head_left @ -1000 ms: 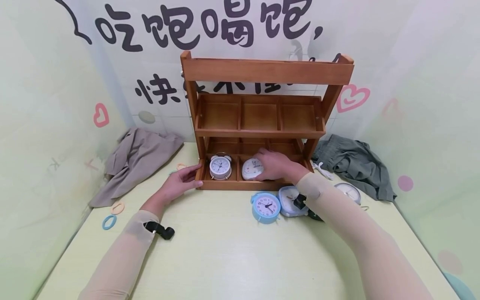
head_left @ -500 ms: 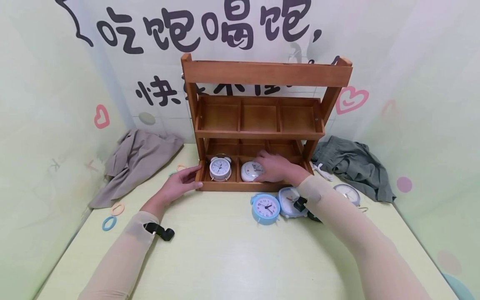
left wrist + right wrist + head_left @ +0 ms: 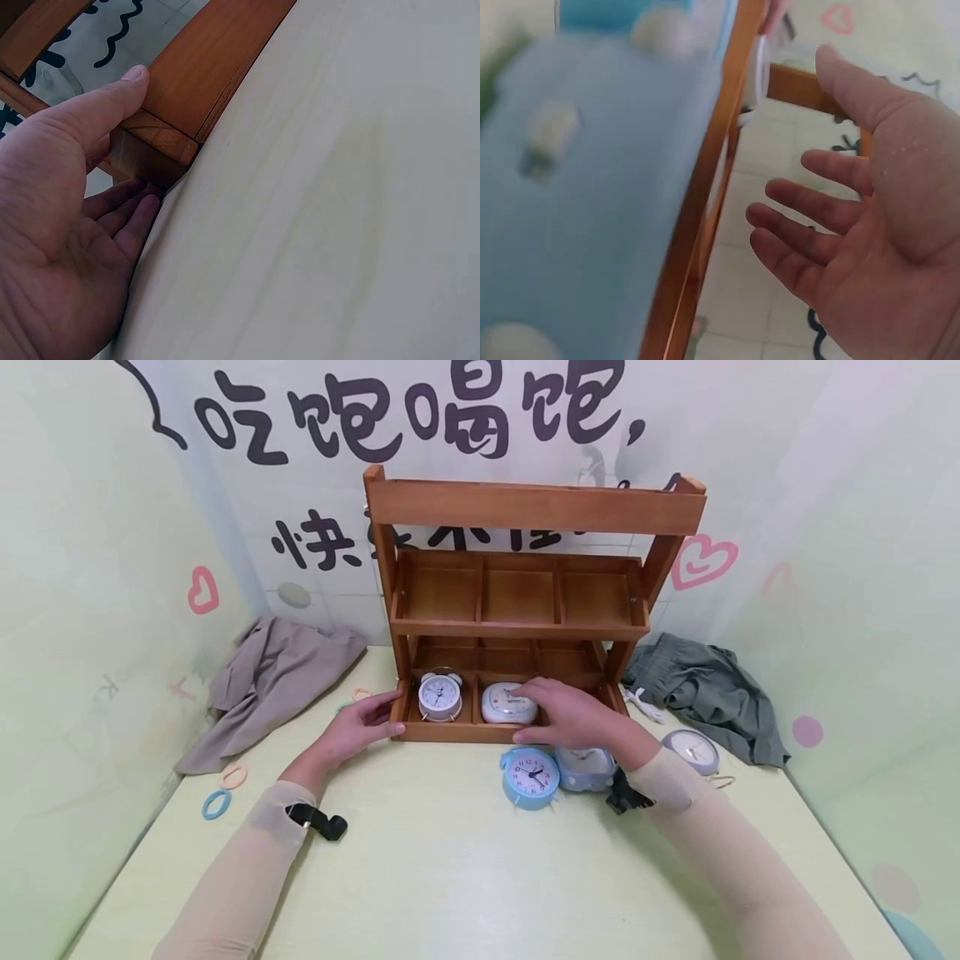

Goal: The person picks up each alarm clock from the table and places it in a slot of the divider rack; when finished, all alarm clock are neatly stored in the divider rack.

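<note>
Covering everything, pale-green tabletop (image 3: pixel 450 860) (walls too)

Right hand (image 3: pixel 573 714) off rounded white clock (image 3: pixel 508 703), drawn back toward front rail of wooden rack (image 3: pixel 480 732), fingers now loose and apart, hovering above square pale-blue clock (image 3: pixel 585 768). White clock now stands face-forward in middle lower compartment, uncovered. Right forearm lower, hiding more of square clock.
</note>
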`<action>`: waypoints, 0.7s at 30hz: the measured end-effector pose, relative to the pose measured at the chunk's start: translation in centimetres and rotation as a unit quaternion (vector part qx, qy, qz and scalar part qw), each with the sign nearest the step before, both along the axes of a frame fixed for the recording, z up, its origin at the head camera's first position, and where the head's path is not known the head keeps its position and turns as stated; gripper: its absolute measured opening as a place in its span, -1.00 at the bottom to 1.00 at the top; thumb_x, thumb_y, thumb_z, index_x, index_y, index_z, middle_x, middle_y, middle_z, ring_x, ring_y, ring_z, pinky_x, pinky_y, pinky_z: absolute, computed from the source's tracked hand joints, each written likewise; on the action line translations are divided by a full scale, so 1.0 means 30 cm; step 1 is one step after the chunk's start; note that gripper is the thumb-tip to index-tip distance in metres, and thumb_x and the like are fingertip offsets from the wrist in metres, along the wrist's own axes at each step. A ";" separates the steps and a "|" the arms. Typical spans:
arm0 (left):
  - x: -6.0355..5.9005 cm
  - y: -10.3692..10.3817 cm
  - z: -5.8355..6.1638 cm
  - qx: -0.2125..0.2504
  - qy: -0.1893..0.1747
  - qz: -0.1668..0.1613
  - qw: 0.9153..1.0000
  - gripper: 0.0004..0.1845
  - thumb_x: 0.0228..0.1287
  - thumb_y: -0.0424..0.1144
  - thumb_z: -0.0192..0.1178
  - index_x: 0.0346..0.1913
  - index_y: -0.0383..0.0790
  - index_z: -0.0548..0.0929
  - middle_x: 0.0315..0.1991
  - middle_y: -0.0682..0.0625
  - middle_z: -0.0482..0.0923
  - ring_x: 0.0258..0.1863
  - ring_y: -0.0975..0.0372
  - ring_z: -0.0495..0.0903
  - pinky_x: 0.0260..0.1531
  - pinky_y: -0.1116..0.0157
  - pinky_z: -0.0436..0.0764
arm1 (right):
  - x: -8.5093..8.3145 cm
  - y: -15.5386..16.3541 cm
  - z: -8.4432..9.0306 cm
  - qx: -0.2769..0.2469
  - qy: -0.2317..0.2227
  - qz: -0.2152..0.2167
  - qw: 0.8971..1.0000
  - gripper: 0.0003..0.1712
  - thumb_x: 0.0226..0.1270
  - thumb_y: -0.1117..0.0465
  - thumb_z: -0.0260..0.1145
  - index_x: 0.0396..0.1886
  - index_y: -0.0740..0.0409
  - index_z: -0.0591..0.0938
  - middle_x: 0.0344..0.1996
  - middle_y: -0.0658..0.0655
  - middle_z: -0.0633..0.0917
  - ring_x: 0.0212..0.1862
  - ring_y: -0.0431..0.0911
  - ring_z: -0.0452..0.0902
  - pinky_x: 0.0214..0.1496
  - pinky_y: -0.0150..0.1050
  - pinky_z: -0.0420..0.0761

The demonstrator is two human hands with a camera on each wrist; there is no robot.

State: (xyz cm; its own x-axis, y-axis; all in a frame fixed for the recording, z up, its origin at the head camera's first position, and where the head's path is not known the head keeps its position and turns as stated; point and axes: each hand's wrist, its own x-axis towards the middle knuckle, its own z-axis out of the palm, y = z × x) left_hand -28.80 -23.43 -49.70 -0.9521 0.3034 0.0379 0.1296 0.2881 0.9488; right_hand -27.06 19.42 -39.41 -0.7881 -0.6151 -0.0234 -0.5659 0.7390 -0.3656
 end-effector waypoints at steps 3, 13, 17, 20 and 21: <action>0.002 0.002 0.001 0.002 0.003 -0.001 1.000 -0.16 0.46 -0.17 0.57 0.70 -0.15 0.44 0.66 -0.19 0.38 0.60 -0.09 0.43 0.50 0.23 0.52 | 0.053 0.010 0.001 -0.007 -0.009 0.022 1.000 0.04 0.40 -0.39 0.55 0.69 0.02 0.48 0.56 0.13 0.54 0.52 0.10 0.49 0.54 0.18 0.60; 0.007 -0.004 -0.017 0.000 -0.003 0.003 1.000 -0.15 0.43 -0.12 0.59 0.69 -0.09 0.46 0.67 -0.14 0.37 0.60 -0.06 0.44 0.48 0.27 0.53 | 0.189 0.011 -0.029 -0.009 -0.019 0.080 0.997 0.04 0.33 -0.36 0.62 0.65 0.03 0.53 0.49 0.08 0.59 0.45 0.06 0.54 0.52 0.18 0.60; 0.002 -0.004 -0.017 0.003 0.001 -0.001 1.000 -0.15 0.43 -0.11 0.60 0.68 -0.09 0.47 0.67 -0.14 0.39 0.60 -0.06 0.44 0.51 0.19 0.51 | 0.195 0.013 -0.053 0.003 -0.023 0.064 0.998 0.04 0.27 -0.30 0.69 0.63 0.02 0.55 0.49 0.06 0.58 0.42 0.05 0.55 0.49 0.16 0.63; -0.004 -0.004 -0.016 0.001 0.004 -0.003 1.000 -0.15 0.43 -0.10 0.60 0.68 -0.09 0.47 0.67 -0.14 0.38 0.61 -0.06 0.43 0.53 0.14 0.49 | 0.190 0.018 -0.073 0.013 -0.027 0.057 0.998 0.06 0.24 -0.30 0.71 0.63 0.02 0.55 0.46 0.06 0.59 0.40 0.04 0.54 0.48 0.14 0.63; -0.006 -0.004 -0.015 0.001 0.005 -0.004 1.000 -0.15 0.42 -0.10 0.60 0.68 -0.09 0.47 0.67 -0.14 0.38 0.61 -0.06 0.43 0.54 0.14 0.49 | 0.188 0.020 -0.079 0.015 -0.025 0.058 0.998 0.07 0.23 -0.30 0.72 0.63 0.02 0.55 0.44 0.06 0.60 0.39 0.05 0.54 0.48 0.13 0.63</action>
